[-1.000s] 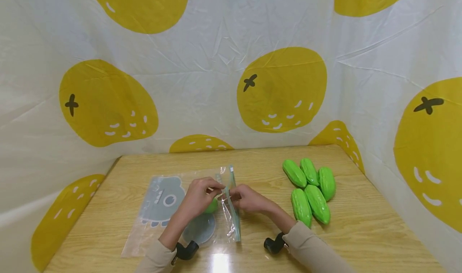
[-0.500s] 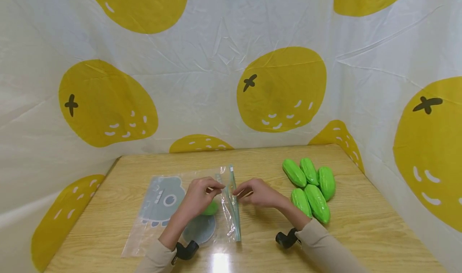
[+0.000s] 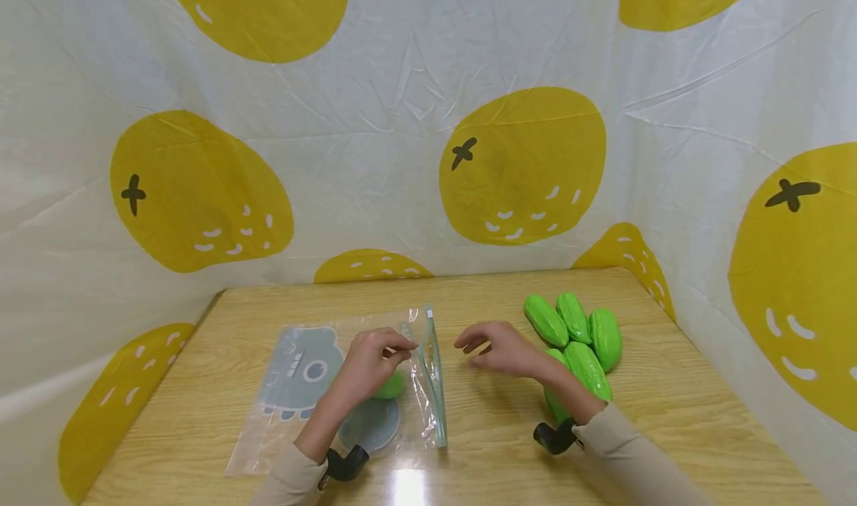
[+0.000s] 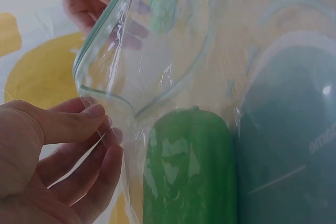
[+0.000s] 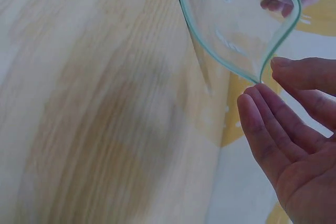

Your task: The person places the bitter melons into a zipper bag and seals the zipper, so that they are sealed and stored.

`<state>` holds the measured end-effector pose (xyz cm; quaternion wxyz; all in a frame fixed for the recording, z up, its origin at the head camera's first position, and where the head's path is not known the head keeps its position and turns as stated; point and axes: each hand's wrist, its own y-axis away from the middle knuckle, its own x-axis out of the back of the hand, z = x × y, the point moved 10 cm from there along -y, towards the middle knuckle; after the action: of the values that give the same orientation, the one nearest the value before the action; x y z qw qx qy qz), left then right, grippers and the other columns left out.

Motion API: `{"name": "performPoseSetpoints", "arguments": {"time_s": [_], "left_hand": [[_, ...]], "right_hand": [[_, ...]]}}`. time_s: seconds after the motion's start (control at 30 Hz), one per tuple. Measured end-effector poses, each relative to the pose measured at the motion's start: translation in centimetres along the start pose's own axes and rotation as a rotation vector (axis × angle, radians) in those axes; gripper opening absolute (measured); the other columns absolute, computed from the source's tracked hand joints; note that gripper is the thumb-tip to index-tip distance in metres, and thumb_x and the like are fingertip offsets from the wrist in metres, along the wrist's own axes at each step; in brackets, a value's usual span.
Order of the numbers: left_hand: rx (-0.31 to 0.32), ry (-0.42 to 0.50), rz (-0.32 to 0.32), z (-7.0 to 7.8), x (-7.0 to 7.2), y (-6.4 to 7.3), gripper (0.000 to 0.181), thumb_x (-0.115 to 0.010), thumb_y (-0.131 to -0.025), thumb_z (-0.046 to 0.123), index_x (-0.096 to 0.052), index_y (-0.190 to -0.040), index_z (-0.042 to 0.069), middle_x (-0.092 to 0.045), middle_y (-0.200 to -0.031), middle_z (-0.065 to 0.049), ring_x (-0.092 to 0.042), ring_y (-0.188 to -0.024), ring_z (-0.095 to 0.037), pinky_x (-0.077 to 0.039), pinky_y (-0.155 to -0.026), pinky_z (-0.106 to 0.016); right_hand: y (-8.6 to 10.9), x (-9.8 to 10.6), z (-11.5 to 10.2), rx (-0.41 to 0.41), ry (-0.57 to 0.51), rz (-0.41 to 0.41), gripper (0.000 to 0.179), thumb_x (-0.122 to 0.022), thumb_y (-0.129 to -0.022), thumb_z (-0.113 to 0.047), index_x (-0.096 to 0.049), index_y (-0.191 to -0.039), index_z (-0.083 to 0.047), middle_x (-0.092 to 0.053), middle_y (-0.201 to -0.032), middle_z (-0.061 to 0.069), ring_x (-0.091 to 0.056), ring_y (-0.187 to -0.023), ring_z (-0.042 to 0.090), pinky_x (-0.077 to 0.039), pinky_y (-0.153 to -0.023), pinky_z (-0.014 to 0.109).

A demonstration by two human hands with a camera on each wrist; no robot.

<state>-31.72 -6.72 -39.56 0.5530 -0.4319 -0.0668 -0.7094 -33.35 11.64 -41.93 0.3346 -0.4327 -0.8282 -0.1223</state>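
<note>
A clear zip bag printed with a grey-blue cartoon creature lies flat, its teal zip edge facing right. Inside it, near the mouth, is a green toy cucumber. My left hand pinches the bag's film beside the mouth, between thumb and fingers in the left wrist view. The mouth gapes in a rounded loop in the right wrist view. My right hand hovers right of the zip edge, fingers loosely bent and apart, holding nothing. Several more green toy cucumbers lie grouped at the right, one partly behind the right forearm.
Everything lies on a wooden table. A pale curtain with big yellow fruit prints hangs behind and along both sides. Each wrist wears a small black camera mount.
My right hand has come away from the bag's mouth and moved right toward the grouped toy cucumbers. My left hand has stayed pinching the bag.
</note>
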Motion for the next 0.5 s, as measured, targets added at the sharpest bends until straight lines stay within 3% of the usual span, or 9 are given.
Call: {"name": "performPoseSetpoints", "arguments": {"time_s": [0.5], "left_hand": [[-0.017, -0.013, -0.004, -0.1, -0.2, 0.0, 0.016, -0.076, -0.089, -0.002, -0.083, -0.098, 0.009, -0.079, -0.094, -0.008, -0.075, -0.084, -0.019, -0.061, -0.072, -0.018]], "right_hand": [[2.0, 4.2, 0.0, -0.027, 0.051, 0.038, 0.035, -0.071, -0.092, 0.0, -0.065, -0.126, 0.0, -0.071, -0.121, 0.017, -0.067, -0.112, 0.039, -0.063, -0.091, 0.046]]}}
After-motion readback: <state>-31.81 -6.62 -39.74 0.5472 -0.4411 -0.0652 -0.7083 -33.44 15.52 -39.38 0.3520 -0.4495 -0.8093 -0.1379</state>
